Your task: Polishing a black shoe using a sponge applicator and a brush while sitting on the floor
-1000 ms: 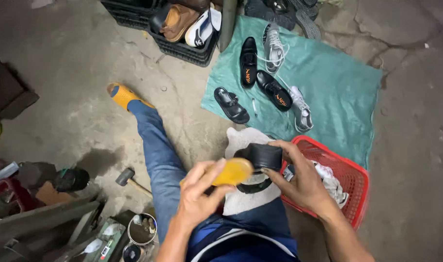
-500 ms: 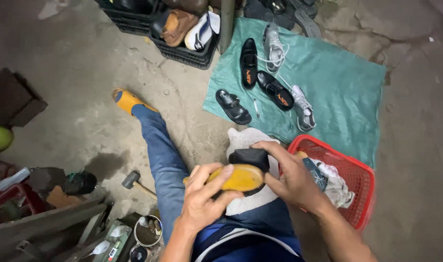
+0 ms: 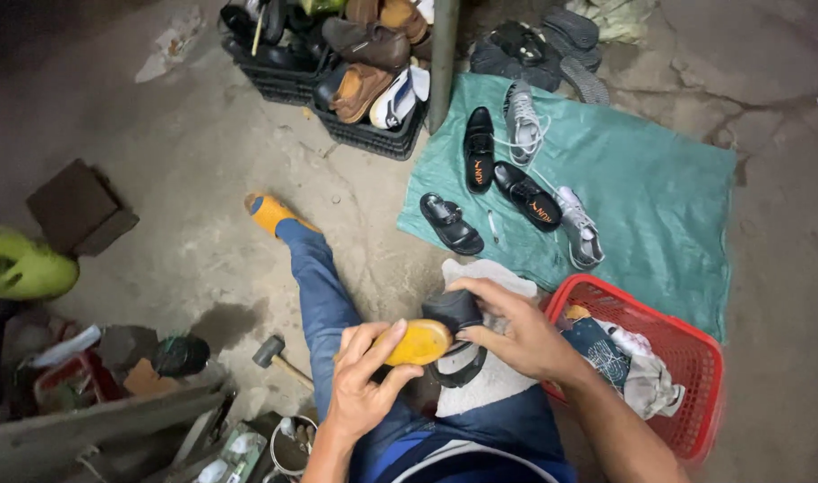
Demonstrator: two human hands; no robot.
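Bare concrete floor, grey, cracked at upper right, stained. Green tarp spread on floor w/ several shoes on it. Black plastic crates at top, full of shoes, grey post beside. Red basket lower right, cloths inside. Hammer on floor, clutter lower left. Light dim, esp. upper left.

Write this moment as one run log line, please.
left hand: holds yellow sole | right hand: grips black shoe | white cloth on lap | red basket at right
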